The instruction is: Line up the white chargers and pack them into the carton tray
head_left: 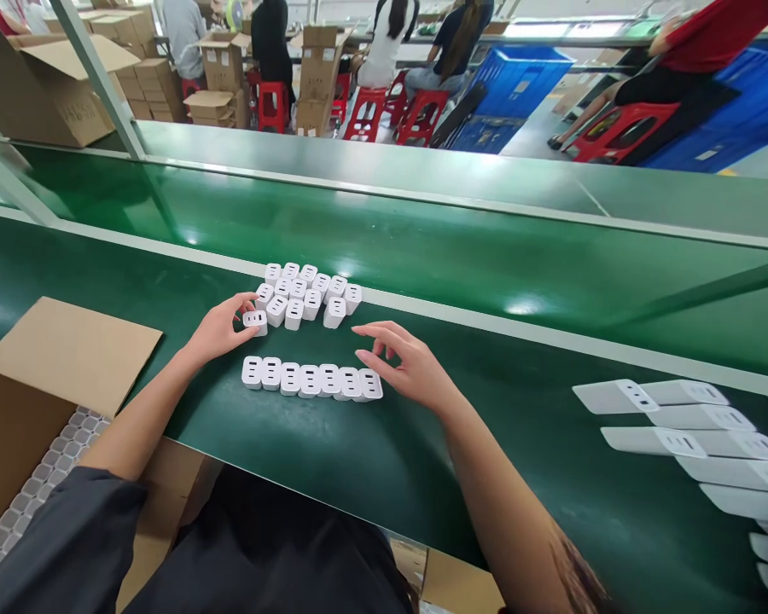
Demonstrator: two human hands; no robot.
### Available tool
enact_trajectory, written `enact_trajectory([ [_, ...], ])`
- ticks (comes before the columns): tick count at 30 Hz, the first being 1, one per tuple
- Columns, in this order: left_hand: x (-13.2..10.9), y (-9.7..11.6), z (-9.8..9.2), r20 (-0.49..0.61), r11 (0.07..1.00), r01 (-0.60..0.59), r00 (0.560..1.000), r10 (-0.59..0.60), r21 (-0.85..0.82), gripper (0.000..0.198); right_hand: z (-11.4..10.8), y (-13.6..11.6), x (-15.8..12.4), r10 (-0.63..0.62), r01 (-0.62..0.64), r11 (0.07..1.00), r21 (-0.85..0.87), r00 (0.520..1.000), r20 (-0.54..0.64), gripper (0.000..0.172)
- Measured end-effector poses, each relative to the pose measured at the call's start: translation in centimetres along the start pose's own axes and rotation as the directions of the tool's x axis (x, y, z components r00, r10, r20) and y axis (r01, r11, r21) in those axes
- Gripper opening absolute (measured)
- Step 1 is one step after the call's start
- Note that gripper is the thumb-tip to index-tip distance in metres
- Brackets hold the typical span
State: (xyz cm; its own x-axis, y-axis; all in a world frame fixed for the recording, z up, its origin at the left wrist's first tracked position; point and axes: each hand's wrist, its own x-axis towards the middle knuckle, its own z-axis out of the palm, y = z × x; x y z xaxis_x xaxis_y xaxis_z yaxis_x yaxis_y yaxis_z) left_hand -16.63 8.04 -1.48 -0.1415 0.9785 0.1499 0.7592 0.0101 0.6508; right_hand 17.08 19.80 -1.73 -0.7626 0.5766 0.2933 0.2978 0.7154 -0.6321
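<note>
My left hand has thumb and fingers around a white charger at the left end of a loose group of similar chargers. These stand on the green work surface with their port faces up. Nearer to me, several more chargers form a straight row, side by side. My right hand hovers at the right end of that row. Its thumb and fingers are apart, with nothing between them.
More white chargers stand at the right of the green bench. At lower left, an open carton holds white pieces in rows. A pale rail runs behind the group. Seated people, red stools and blue crates are beyond.
</note>
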Motion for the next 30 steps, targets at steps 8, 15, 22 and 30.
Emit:
enact_trajectory([
  [8,-0.1,-1.6,1.1,-0.035,0.989,-0.059,0.998,0.054,-0.134,0.05,3.8,-5.8,10.2,-0.102,0.225,0.878,-0.422,0.95,0.295,0.036],
  [15,-0.3,-2.0,1.7,-0.041,0.995,-0.01,0.999,0.006,-0.104,0.058,5.7,-7.5,13.3,-0.084,0.349,0.753,-0.558,0.892,0.444,0.033],
  [22,-0.7,-2.8,0.6,-0.004,0.998,-0.007,1.0,0.006,-0.061,0.062,6.7,-8.6,14.1,-0.064,0.312,0.791,-0.527,0.898,0.435,0.027],
  [30,-0.7,-3.4,0.5,-0.02,0.998,-0.059,0.998,0.059,0.004,0.068,9.0,-9.9,15.4,-0.073,0.267,0.86,-0.435,0.908,0.413,0.024],
])
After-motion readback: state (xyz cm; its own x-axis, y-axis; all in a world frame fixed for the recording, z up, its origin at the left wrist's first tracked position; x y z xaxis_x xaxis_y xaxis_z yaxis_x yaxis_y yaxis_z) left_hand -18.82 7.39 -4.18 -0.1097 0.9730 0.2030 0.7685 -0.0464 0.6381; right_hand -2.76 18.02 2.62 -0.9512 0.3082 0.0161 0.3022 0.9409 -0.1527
